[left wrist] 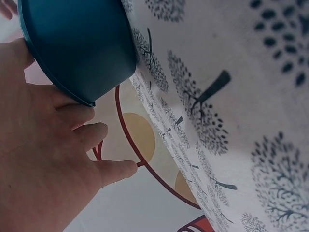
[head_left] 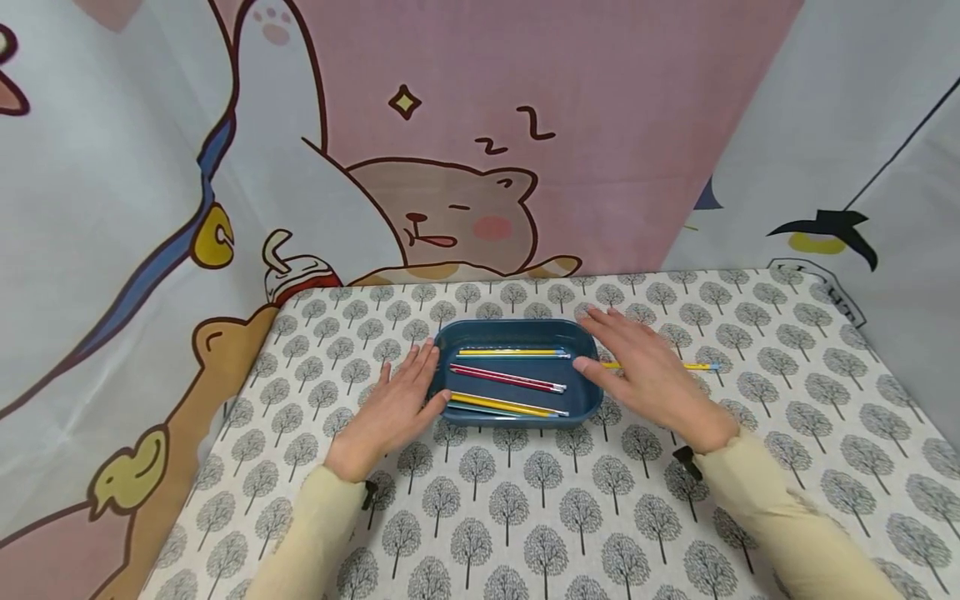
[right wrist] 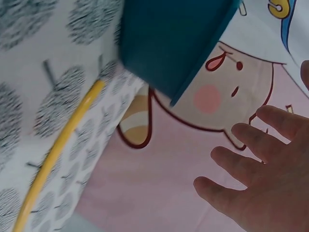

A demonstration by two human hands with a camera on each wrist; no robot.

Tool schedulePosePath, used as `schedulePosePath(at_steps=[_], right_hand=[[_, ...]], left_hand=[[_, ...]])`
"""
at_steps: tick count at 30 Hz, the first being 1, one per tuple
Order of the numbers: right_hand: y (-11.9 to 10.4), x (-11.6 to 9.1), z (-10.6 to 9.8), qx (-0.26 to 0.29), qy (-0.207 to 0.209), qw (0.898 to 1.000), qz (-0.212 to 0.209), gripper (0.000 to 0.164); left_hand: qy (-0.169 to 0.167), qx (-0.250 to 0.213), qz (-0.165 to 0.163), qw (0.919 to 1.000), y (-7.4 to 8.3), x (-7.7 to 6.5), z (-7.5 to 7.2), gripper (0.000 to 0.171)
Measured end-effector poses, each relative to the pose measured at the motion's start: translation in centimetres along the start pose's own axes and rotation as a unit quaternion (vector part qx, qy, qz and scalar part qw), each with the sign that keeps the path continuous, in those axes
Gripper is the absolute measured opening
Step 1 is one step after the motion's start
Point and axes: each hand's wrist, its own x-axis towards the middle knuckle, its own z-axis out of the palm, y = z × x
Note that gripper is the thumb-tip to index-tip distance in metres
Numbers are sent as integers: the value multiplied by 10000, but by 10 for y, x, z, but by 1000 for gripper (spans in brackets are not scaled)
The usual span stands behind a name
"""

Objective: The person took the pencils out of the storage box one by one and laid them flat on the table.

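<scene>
An oblong dark teal plastic tray holds several pencils, among them a yellow pencil along the far side, red pencils across the middle and another yellow pencil near the front wall. My left hand rests at the tray's left end, its fingers extended along the rim. In the left wrist view, those fingers lie right at the edge of the tray. Over the right end, my right hand is spread with straight fingers and nothing in its grasp; its thumb overlaps the rim.
A single yellow pencil lies on the tablecloth right of the tray, partly hidden behind my right hand. The cloth has a tree print. Behind the table hangs a cartoon-printed curtain, with more fabric at both sides.
</scene>
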Motion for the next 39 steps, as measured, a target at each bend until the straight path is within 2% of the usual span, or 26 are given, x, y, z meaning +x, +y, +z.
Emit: schedulePosePath(at_steps=[7, 20, 26, 33, 39], right_hand=[[-16, 15, 4, -169, -313, 9993, -126, 71], [-34, 43, 7, -269, -557, 9951, -770, 69], [-43, 57, 6, -297, -823, 9929, -808, 68], [-49, 73, 12, -128, -885, 9910, -998, 64], [-55, 85, 20, 45, -1161, 9891, -910, 61]], left_hand=[[-49, -39, -22, 10000, 1, 0, -1, 74], [-103, 0, 6, 9999, 0, 0, -1, 75], [-93, -28, -16, 10000, 0, 0, 0, 75], [-70, -31, -9, 10000, 0, 0, 1, 75], [-85, -64, -3, 9999, 0, -1, 0, 75]])
